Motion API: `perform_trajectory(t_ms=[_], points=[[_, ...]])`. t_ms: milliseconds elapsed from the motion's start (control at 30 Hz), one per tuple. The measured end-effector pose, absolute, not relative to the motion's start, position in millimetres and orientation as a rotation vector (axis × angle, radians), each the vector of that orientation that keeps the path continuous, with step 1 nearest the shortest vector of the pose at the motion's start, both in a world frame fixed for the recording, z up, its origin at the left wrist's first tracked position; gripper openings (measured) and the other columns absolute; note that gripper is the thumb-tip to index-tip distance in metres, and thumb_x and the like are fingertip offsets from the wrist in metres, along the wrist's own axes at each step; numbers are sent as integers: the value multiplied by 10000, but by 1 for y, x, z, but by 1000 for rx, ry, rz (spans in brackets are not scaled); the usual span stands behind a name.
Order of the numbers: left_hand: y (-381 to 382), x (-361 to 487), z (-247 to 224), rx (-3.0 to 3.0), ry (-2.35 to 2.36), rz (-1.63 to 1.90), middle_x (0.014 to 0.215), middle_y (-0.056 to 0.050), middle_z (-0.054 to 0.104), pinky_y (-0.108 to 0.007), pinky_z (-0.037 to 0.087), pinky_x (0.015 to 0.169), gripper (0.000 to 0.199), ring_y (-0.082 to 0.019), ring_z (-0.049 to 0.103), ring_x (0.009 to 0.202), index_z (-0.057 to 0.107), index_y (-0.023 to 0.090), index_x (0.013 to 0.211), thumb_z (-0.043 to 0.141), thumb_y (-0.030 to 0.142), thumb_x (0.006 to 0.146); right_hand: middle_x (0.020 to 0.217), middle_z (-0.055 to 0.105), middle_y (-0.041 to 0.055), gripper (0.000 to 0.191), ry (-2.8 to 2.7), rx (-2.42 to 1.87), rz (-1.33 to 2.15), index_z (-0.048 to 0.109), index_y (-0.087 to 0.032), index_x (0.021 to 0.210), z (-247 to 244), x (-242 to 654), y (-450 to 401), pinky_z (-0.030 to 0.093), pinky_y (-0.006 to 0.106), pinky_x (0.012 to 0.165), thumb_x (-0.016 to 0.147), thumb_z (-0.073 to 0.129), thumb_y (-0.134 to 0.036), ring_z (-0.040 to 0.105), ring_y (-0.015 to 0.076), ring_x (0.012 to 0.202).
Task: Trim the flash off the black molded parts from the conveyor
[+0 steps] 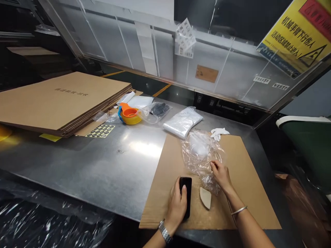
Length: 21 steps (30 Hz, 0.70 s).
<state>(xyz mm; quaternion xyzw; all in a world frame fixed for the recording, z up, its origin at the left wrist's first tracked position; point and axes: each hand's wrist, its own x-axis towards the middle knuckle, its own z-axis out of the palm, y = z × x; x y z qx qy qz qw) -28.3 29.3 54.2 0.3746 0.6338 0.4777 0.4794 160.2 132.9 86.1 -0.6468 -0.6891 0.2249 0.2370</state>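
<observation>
My left hand point(178, 203) is wrapped around a black smartphone point(188, 199) that stands out against a flat cardboard sheet point(245, 175). My right hand point(221, 174) has its fingers pinched together at the edge of a crumpled clear plastic bag point(190, 160); the fingertips appear closed on the film. Something white and rounded point(199, 144) shows through the bag's upper part. Between my hands lies a small beige wedge-shaped piece point(206, 198) on the cardboard.
Behind the bag are a white plastic-wrapped packet point(183, 122) and a white glove point(219, 133). A tape dispenser point(130, 115), a bagged dark item point(160, 109) and a sticker sheet point(100, 131) lie further left, near stacked cardboard point(67, 103). A clear panel point(165, 51) rises behind the metal table point(113, 172).
</observation>
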Motion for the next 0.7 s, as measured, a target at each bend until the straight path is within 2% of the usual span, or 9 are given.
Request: perform_trajectory(t_ms=[100, 233, 367, 533, 700], points=[[31, -26, 47, 1075, 1625, 1164, 1314, -160, 455, -477, 158, 1098, 498, -295, 312, 1281, 464, 120, 1257, 465, 354, 818, 1032, 607, 46, 222, -2029, -1811, 471, 581, -159, 1029, 85, 156, 157, 499, 363, 783, 900, 516, -328, 597, 158, 890], [31, -32, 42, 1175, 1708, 1144, 1300, -203, 429, -522, 194, 1069, 549, -326, 327, 1244, 417, 64, 1295, 433, 335, 818, 1090, 592, 55, 234, -2255, -1796, 373, 572, -168, 1068, 83, 146, 178, 495, 380, 807, 896, 525, -319, 590, 169, 928], [28, -41, 29, 1275, 1791, 1135, 1267, -177, 478, -494, 278, 1035, 501, -300, 389, 1212, 413, 111, 1295, 390, 323, 842, 1124, 577, 61, 264, -2438, -1735, 309, 562, -166, 1093, 79, 135, 187, 483, 405, 832, 885, 539, -327, 578, 187, 972], [28, -43, 10, 1324, 1875, 1273, 1216, -156, 530, -482, 315, 1007, 456, -293, 445, 1168, 453, 152, 1254, 370, 328, 842, 1118, 579, 60, 260, -2513, -1703, 264, 558, -169, 1101, 72, 131, 194, 491, 393, 818, 893, 529, -322, 585, 179, 951], [32, -41, 22, 1303, 1805, 1388, 1178, -143, 555, -451, 356, 976, 436, -290, 470, 1140, 511, 158, 1208, 400, 337, 826, 1120, 579, 61, 266, -2464, -1705, 289, 554, -167, 1108, 69, 136, 196, 492, 395, 816, 892, 530, -322, 586, 180, 950]])
